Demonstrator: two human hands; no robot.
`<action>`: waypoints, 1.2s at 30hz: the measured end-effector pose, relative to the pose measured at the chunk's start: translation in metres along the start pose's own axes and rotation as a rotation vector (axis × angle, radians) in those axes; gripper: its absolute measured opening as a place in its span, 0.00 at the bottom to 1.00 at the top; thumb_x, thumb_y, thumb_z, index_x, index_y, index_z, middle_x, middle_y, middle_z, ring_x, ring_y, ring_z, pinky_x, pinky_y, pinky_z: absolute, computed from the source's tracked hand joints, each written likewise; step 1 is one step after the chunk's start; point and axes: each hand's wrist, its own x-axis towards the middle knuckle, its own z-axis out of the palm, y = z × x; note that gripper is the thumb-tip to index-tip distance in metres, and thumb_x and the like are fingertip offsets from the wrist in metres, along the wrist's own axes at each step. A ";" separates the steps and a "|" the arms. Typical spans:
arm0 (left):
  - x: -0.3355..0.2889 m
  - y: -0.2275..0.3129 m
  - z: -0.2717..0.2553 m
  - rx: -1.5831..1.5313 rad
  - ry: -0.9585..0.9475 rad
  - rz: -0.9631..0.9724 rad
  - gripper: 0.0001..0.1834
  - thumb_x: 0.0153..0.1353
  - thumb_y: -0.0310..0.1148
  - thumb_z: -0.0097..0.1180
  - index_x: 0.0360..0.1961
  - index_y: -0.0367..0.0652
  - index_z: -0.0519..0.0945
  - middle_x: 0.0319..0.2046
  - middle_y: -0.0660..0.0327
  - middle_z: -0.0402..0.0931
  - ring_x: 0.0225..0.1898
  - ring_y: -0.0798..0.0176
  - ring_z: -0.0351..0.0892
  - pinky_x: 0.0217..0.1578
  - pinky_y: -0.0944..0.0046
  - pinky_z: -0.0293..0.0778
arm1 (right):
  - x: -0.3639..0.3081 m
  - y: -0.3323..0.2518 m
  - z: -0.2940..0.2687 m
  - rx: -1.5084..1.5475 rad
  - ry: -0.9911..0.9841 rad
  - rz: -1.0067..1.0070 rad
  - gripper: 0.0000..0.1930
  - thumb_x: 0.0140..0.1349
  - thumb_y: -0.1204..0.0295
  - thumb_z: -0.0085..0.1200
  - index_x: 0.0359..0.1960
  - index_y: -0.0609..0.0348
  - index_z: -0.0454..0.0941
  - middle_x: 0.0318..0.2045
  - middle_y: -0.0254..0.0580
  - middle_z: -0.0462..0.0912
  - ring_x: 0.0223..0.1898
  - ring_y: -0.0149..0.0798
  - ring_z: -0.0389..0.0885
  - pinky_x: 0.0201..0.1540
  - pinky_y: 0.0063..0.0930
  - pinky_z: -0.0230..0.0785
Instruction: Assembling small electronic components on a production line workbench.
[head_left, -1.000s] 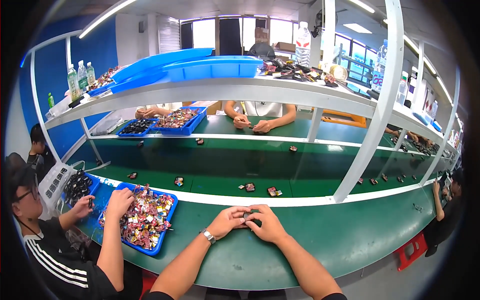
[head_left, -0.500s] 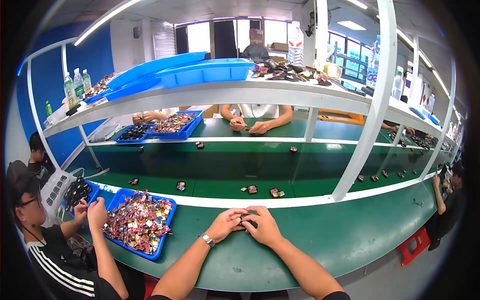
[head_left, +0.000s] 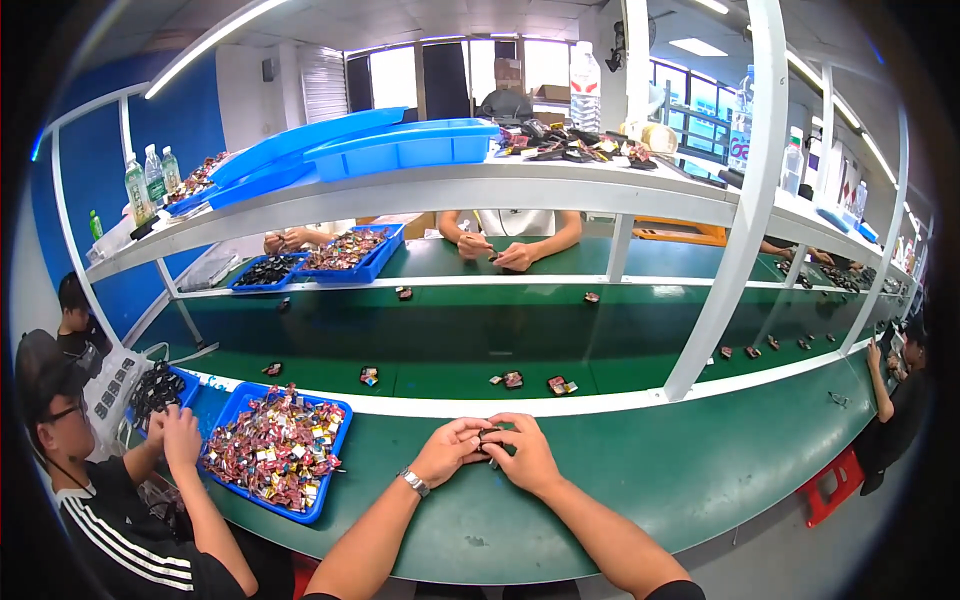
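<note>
Above the green table's near strip, my left hand (head_left: 450,452), with a metal-banded watch at the wrist, and my right hand (head_left: 525,455) meet. Both are closed on a small black part (head_left: 488,436), pinched between the fingertips. My fingers cover most of it, so its exact kind does not show. To the left of my hands stands a blue tray (head_left: 345,440) heaped with small parts (head_left: 275,450) that have red wires and white and yellow pieces.
Beyond a white rail (head_left: 430,404), a dark green belt (head_left: 450,345) carries several small assemblies (head_left: 562,385). A white post (head_left: 730,230) rises right of my hands, holding up a shelf (head_left: 480,195). A co-worker (head_left: 120,490) sits at my left, and another person's hands (head_left: 515,255) work opposite.
The assemblies on the belt have shifted slightly to the right. The co-worker's raised hand at the left has moved a little left and down. My hands keep nearly the same pose.
</note>
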 end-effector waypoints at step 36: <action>0.001 -0.004 0.005 -0.082 0.011 0.069 0.15 0.69 0.26 0.45 0.57 0.40 0.68 0.53 0.56 0.75 0.53 0.64 0.76 0.54 0.62 0.75 | 0.006 -0.008 0.001 -0.109 0.183 -0.166 0.10 0.49 0.79 0.64 0.35 0.55 0.82 0.40 0.39 0.77 0.41 0.42 0.77 0.39 0.31 0.75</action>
